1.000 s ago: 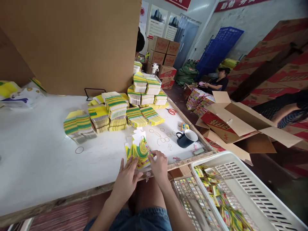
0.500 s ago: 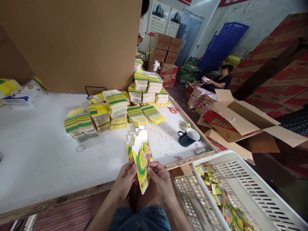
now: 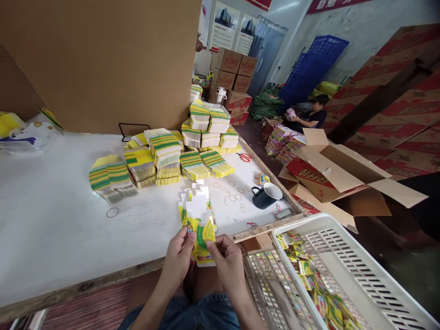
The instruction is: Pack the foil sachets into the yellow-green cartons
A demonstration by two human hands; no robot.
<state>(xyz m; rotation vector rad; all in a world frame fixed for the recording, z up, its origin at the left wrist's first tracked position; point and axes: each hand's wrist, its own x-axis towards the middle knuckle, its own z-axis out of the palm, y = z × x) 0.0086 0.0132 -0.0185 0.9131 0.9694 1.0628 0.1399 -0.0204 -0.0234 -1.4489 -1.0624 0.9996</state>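
Carton sleeve, flat, yellow and green with white flaps (image 3: pixel 203 234): one, held over the near edge of the worktop (image 3: pixel 62 220), between the left grip (image 3: pixel 179 250) and the right grip (image 3: pixel 227 257). Both grips closed on it, thumbs uppermost, one at each side; white flaps pointing away.

Loose sleeves (image 3: pixel 184 216): a small pile just beyond the held one.

Worktop: white surface, worn wooden edging. Further beyond the grips, bundled sleeves (image 3: pixel 164 145), stacked. Beyond and to the right, thin loops (image 3: pixel 233 198), a dark mug (image 3: pixel 265 198) and red-handled scissors (image 3: pixel 245 157). Far left, a brown cardboard panel (image 3: pixel 120 64) upright behind.

Room, right of the right grip: white slotted basket (image 3: pixel 338 266) with small packets (image 3: pixel 330 302); past it, an open box (image 3: pixel 321 176). Farther off: seated person (image 3: pixel 313 117), blue crates (image 3: pixel 311 66), red-and-brown boxes (image 3: pixel 405 110) stacked high.
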